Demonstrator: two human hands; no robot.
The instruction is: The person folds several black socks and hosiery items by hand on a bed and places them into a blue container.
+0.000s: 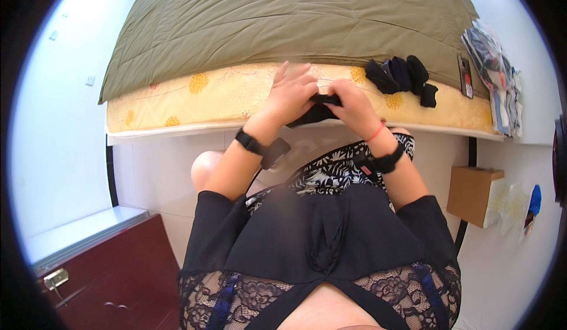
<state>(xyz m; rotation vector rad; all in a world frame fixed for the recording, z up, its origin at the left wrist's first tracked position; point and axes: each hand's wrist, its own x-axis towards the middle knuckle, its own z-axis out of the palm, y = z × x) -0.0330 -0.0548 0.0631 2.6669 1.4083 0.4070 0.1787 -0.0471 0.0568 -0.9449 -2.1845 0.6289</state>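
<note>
A black sock [312, 115] is stretched between my two hands at the near edge of the mattress. My left hand [289, 98] grips its left end near the thumb, while some of its other fingers extend toward the quilt. My right hand [355, 108] is closed on the sock's upper right edge. To the right of my hands, several dark rolled socks [400, 73] lie in a row on the mattress. A smaller black bundle [429, 95] sits just beside that row.
An olive quilt [283, 20] covers the far part of the yellow floral mattress [224, 96]. On the right are a phone-like dark object [465, 77] and bagged clothes [489, 52]. A cardboard box [472, 197] stands lower right, a dark red cabinet [124, 277] lower left.
</note>
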